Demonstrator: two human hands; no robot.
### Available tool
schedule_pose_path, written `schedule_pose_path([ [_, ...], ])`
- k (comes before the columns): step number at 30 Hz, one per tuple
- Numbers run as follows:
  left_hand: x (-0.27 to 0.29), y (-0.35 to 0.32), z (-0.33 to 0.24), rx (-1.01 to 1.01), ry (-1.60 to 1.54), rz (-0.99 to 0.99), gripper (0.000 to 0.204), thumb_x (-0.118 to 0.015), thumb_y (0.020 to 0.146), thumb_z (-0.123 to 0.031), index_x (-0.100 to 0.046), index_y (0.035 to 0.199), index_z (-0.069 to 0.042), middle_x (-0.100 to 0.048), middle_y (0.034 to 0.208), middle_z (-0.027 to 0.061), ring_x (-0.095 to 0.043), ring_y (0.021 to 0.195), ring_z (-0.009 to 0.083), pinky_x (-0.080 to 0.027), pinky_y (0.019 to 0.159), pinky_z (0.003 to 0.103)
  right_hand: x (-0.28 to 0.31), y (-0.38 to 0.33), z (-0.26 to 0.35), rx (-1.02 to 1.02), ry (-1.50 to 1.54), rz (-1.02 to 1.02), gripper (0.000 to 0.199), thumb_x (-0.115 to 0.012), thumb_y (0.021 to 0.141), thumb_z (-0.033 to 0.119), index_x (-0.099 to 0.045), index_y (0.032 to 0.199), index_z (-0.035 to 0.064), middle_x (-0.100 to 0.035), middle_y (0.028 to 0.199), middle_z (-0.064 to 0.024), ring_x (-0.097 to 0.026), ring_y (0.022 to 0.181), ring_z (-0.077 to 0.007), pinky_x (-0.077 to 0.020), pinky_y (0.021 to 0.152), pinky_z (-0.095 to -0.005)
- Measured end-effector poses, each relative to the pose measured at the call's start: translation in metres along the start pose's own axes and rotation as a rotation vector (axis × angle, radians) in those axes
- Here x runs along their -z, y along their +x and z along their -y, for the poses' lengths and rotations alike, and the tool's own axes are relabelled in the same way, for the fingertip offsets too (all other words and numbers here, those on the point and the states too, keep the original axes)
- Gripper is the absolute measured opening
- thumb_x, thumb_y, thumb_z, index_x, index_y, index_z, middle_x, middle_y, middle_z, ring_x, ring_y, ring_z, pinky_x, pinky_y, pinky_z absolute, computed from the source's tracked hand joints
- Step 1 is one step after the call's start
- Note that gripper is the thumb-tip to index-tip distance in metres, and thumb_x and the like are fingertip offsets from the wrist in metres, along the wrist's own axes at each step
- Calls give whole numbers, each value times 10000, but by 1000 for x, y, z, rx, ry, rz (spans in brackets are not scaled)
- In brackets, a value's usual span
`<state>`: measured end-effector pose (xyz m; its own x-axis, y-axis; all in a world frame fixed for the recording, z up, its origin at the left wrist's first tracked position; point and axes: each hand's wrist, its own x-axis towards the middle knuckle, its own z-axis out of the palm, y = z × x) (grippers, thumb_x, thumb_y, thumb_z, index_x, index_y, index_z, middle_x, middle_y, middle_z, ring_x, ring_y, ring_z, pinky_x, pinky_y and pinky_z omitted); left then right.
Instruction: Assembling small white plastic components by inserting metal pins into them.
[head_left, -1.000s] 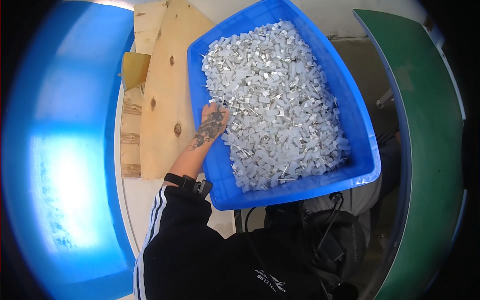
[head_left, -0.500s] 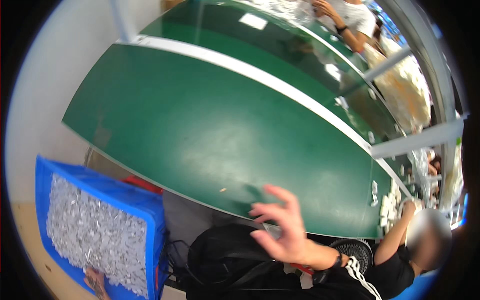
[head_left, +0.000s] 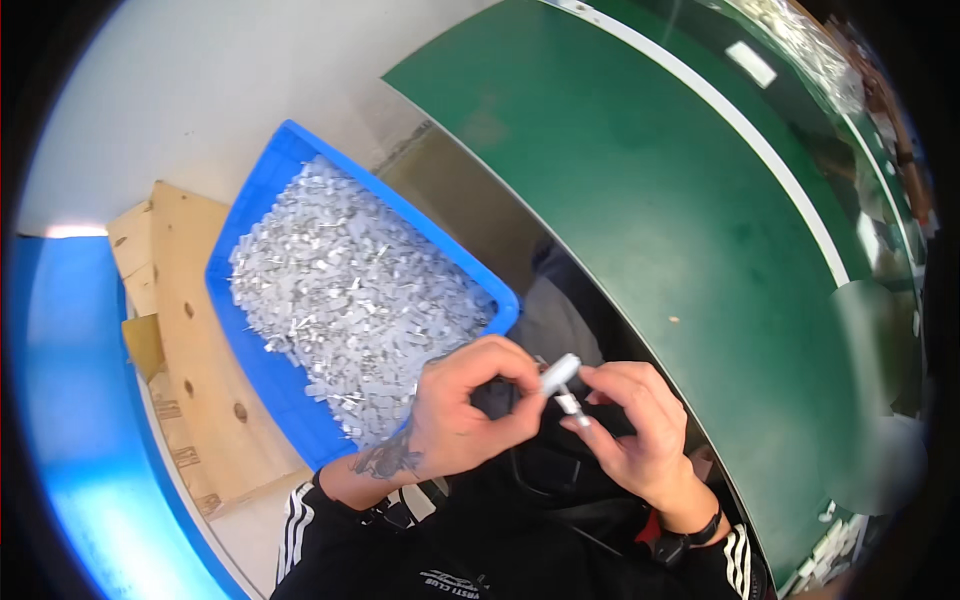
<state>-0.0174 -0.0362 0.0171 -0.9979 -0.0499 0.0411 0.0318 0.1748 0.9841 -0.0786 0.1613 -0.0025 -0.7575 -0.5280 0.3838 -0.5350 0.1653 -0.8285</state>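
Beside a green conveyor belt (head_left: 700, 200), left hand (head_left: 455, 415) and right hand (head_left: 640, 435) pinch a small white part (head_left: 562, 380) at lower centre, apparently fitting it together, which calls for careful alignment.

The bin (head_left: 262, 190) was bright blue, stuffed with pale silvery-white little parts (head_left: 350, 300). The piece (head_left: 560, 375) pinched between the hands was white with a shiny metal end. The belt (head_left: 660, 200) was dark green with a white stripe along it. Sleeves (head_left: 310, 520) were black with white stripes, and the plywood (head_left: 190, 330) was plain tan.
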Motion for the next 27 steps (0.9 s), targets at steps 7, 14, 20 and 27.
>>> schedule_pose_path([
  [7,-36,23,-22,-187,130,138,278,-755,697,60,-629,940,15,-597,927,127,-634,829,183,-523,756,279,20,-19,-9,165,-115,-211,266,-718,643,-76,-663,894,-9,-637,794,-99,-623,643,-210,-495,536,-283],
  [14,-41,39,-20,-207,121,210,434,-852,658,-59,-671,1047,6,-594,995,90,-574,698,97,-486,617,222,24,-40,-16,-221,530,-367,111,-680,790,-67,-647,890,-32,-654,850,-139,-613,675,-128,-474,555,-207],
  [20,-55,47,-20,-98,41,183,285,-800,682,7,-683,942,10,-651,848,92,-594,675,103,-457,558,209,30,-45,-22,-198,457,-360,97,-674,805,-55,-644,895,-32,-654,869,-147,-623,703,-133,-486,562,-216],
  [27,-66,41,-13,-18,284,-43,106,-643,761,85,-662,854,37,-630,814,133,-614,694,220,-495,598,296,23,-36,-30,-173,507,-411,110,-672,799,-33,-645,902,-5,-662,884,-114,-646,807,-223,-515,691,-309],
])
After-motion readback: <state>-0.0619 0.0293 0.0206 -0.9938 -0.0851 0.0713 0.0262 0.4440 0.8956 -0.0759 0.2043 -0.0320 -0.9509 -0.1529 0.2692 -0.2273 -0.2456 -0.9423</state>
